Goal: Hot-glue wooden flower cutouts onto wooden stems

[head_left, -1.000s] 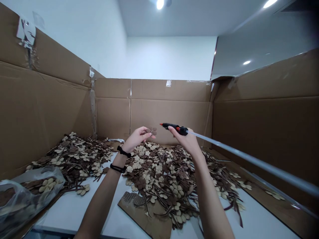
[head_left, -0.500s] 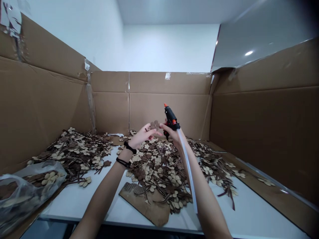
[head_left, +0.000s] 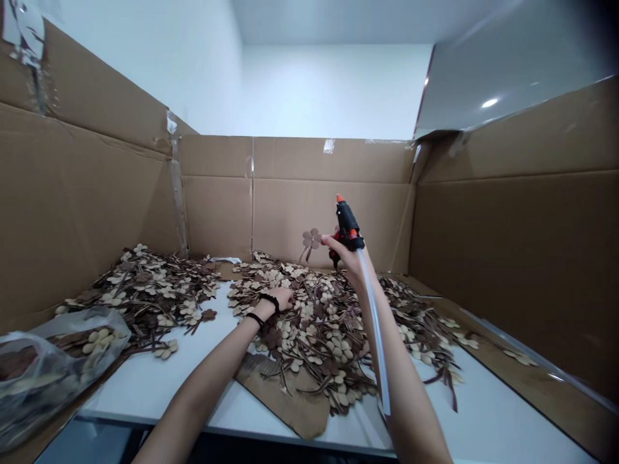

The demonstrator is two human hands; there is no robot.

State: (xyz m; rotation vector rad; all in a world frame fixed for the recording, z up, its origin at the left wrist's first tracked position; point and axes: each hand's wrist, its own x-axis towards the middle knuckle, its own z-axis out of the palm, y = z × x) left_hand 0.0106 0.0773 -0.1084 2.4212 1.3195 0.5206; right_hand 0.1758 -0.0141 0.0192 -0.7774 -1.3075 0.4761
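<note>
My right hand (head_left: 345, 252) is wrapped round a black and orange hot glue gun (head_left: 348, 222), its orange nozzle pointing up. A long white glue stick (head_left: 374, 322) trails from its back end along my forearm. Between the thumb and a finger of that same hand is pinched a brown flower-shaped piece (head_left: 312, 238) with thin strips hanging below it. My left hand (head_left: 284, 298) is down at the pile of brown and cream flower pieces (head_left: 322, 312), its fingers curled in; what they grip, if anything, is hidden.
Cardboard walls (head_left: 333, 206) enclose the white table (head_left: 188, 370) on three sides. Another heap of flower pieces (head_left: 159, 277) lies at left, near a clear plastic bag (head_left: 104, 322) of pieces. In front of the middle pile lies a cardboard scrap (head_left: 294, 406).
My left hand has let go of the brown flower piece and dropped down to the pile. My right hand, with the glue gun and flower, has shifted slightly right.
</note>
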